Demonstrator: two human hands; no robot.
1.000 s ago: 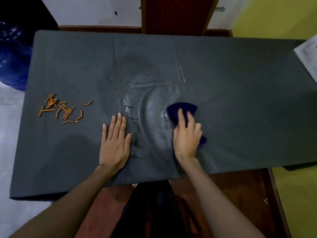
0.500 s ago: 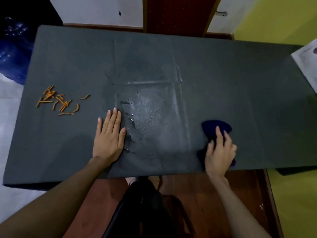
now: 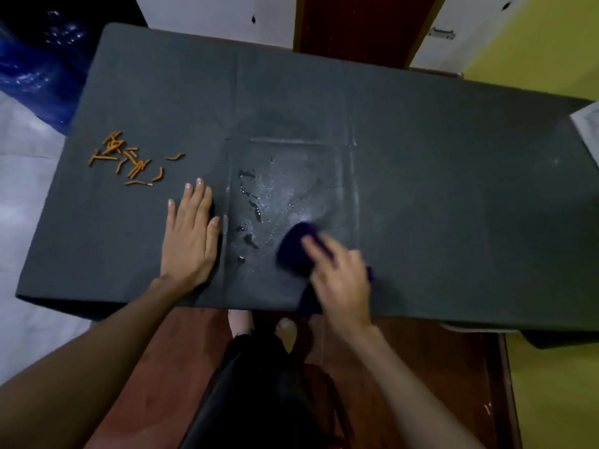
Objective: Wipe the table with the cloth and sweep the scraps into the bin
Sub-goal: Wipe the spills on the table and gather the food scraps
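A dark grey table (image 3: 437,176) fills the view. Wet streaks and drops (image 3: 275,202) shine at its middle. My right hand (image 3: 340,280), blurred by motion, presses a dark blue cloth (image 3: 295,251) onto the table near the front edge, at the lower right of the wet patch. Part of the cloth hangs over the front edge. My left hand (image 3: 191,234) lies flat on the table, fingers straight, just left of the wet patch. Several orange scraps (image 3: 129,162) lie scattered at the left end of the table. No bin is in view.
A white paper (image 3: 588,124) sits at the table's right edge. A blue bag (image 3: 29,69) stands on the floor beyond the left end. Below the front edge are my dark clothing (image 3: 259,384), bare feet and a brown wooden surface (image 3: 421,367).
My right hand swept the cloth from the wet patch out to the right, then back left to the patch's lower right. My left hand stayed flat.
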